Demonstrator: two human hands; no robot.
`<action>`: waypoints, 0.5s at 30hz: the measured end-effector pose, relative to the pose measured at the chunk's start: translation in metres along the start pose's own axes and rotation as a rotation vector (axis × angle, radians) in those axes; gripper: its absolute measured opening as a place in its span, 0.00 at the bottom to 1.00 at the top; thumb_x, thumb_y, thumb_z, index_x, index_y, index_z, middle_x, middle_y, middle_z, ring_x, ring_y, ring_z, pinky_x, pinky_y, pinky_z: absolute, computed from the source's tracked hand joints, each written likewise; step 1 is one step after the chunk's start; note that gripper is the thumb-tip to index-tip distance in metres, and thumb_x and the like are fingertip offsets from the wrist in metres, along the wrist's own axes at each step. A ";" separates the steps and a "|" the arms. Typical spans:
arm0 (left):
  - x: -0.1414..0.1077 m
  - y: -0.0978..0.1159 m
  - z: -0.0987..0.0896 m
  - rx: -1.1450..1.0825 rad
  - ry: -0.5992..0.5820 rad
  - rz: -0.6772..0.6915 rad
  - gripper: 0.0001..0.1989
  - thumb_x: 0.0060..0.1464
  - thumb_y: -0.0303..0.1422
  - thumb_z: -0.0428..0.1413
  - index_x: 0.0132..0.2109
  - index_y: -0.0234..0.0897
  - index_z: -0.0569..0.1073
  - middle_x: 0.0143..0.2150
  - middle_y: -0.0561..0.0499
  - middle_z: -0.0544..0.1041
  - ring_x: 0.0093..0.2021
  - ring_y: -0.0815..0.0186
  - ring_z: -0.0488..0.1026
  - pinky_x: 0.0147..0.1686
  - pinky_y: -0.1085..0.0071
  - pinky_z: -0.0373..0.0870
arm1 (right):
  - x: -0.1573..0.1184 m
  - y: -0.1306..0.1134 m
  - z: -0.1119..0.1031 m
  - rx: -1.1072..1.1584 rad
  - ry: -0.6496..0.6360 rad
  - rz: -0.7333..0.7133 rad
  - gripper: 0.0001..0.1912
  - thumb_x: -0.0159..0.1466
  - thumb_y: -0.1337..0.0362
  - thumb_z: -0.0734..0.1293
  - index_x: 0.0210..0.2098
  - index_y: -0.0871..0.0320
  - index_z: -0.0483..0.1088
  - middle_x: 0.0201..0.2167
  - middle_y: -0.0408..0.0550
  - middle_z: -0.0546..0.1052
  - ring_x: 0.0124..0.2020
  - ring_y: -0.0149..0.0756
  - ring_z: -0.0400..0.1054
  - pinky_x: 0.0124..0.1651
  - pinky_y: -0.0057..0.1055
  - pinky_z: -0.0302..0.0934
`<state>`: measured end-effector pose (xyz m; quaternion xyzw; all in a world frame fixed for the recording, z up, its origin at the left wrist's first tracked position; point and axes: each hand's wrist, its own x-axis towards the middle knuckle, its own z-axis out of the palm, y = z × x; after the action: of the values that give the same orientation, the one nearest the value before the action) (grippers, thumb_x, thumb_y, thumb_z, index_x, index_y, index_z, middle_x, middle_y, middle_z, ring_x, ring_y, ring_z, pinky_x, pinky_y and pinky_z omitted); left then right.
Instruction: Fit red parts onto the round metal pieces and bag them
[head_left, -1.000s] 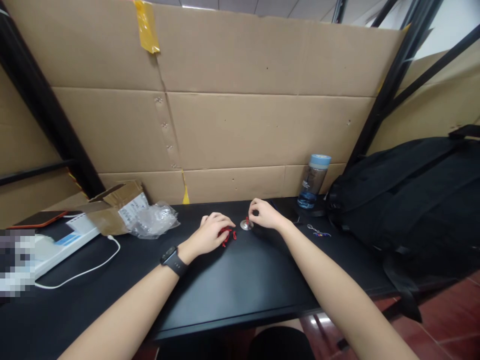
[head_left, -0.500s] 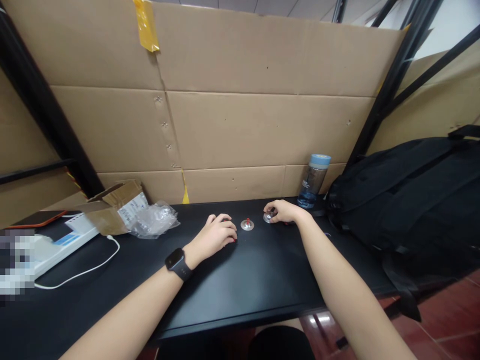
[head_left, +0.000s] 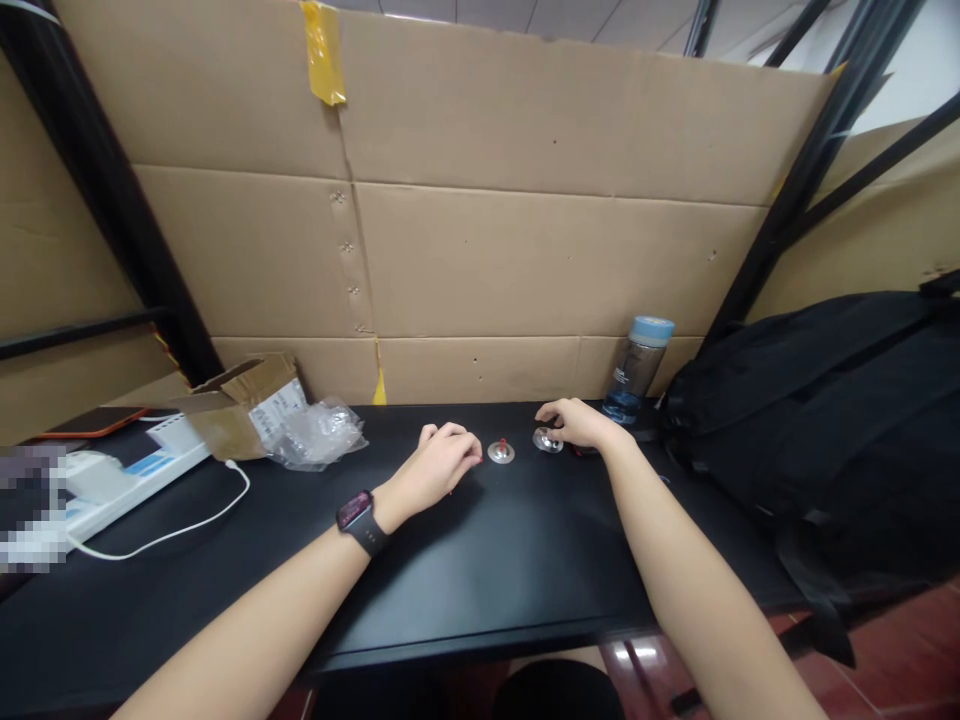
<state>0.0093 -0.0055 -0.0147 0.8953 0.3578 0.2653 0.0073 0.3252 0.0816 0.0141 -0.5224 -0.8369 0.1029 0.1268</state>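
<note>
The step in hand looks like the handling of small clear discs on the counter (head_left: 495,570), probably suction cups. One clear disc (head_left: 501,455) lies flat between the two hands, with a red peg (head_left: 503,442) standing up from its middle. A second disc (head_left: 541,440) is to the right of it, partly under the right hand (head_left: 579,422). The fingers of that hand curve over this disc, with a gap between thumb and forefinger; whether they grip it or only rest against it I cannot tell.

The left hand (head_left: 437,468) is just to the left of the flat disc. Its fingers bend inward with the tips close together, and a speck of red shows at them. I cannot tell whether something is pinched there.

As I judge it, any further move with the flat disc calls for a light pinch on the peg, since the thin rim gives little to hold.

Much is hard to make out. The left hand covers most of whatever red lies below it; another fleck shows under the palm. Whether the second disc has a peg is hidden by the fingers. A dark object with a reddish edge (head_left: 585,451) is largely blocked by the right wrist.
</note>
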 end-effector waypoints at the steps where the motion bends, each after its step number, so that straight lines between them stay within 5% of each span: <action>1: 0.000 -0.001 -0.002 -0.009 0.010 -0.017 0.07 0.69 0.34 0.50 0.41 0.41 0.71 0.42 0.51 0.79 0.51 0.60 0.69 0.50 0.61 0.55 | 0.000 -0.001 -0.001 -0.002 -0.010 0.009 0.19 0.56 0.67 0.72 0.48 0.56 0.78 0.45 0.50 0.82 0.43 0.41 0.77 0.45 0.29 0.66; 6: 0.000 -0.009 -0.004 -0.029 0.035 -0.042 0.07 0.66 0.37 0.54 0.40 0.43 0.75 0.41 0.52 0.81 0.51 0.60 0.70 0.50 0.59 0.53 | -0.003 -0.006 -0.002 -0.020 -0.135 0.043 0.26 0.45 0.66 0.78 0.46 0.52 0.79 0.43 0.46 0.82 0.42 0.43 0.77 0.44 0.30 0.67; 15: 0.000 -0.016 -0.001 -0.020 0.053 -0.047 0.04 0.61 0.35 0.59 0.37 0.44 0.78 0.40 0.52 0.82 0.53 0.58 0.70 0.50 0.58 0.53 | 0.001 -0.011 0.007 -0.145 -0.106 0.154 0.46 0.40 0.53 0.81 0.57 0.54 0.72 0.54 0.57 0.76 0.52 0.55 0.72 0.52 0.40 0.66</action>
<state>-0.0016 0.0061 -0.0174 0.8792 0.3762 0.2921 0.0132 0.3137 0.0775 0.0107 -0.5869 -0.8050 0.0790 0.0358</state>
